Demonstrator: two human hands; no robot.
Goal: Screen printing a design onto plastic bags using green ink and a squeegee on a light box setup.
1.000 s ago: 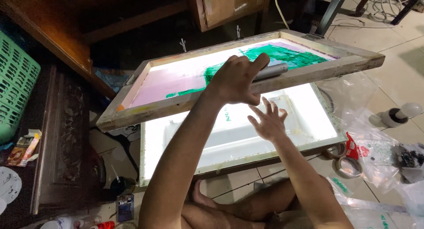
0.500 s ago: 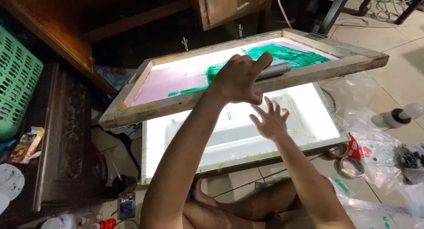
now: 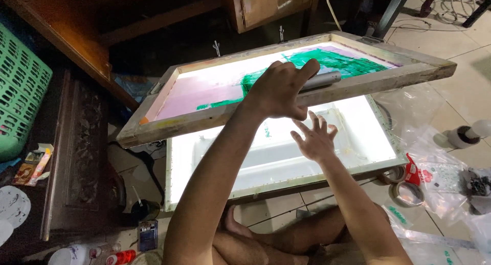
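Observation:
My left hand [image 3: 280, 90] grips the near rail of a wooden screen-printing frame [image 3: 169, 124] together with a grey squeegee handle [image 3: 325, 80], and holds the frame tilted up. The mesh shows pink areas and smeared green ink [image 3: 353, 60]. Beneath the frame a lit white light table [image 3: 204, 163] glows. My right hand [image 3: 314, 137] lies there with fingers spread, on or just above a pale sheet [image 3: 276, 155]. My bare legs are folded below the table edge.
A green plastic basket [image 3: 20, 91] and a dark carved wooden cabinet [image 3: 76, 152] stand at left. Tape rolls [image 3: 406, 191], clear plastic bags [image 3: 440, 173] and a light bulb [image 3: 468, 132] lie on the tiled floor at right. Small bottles [image 3: 76, 255] sit at bottom left.
The frame stays raised in my left hand. My right hand has shifted only slightly over the lit sheet.

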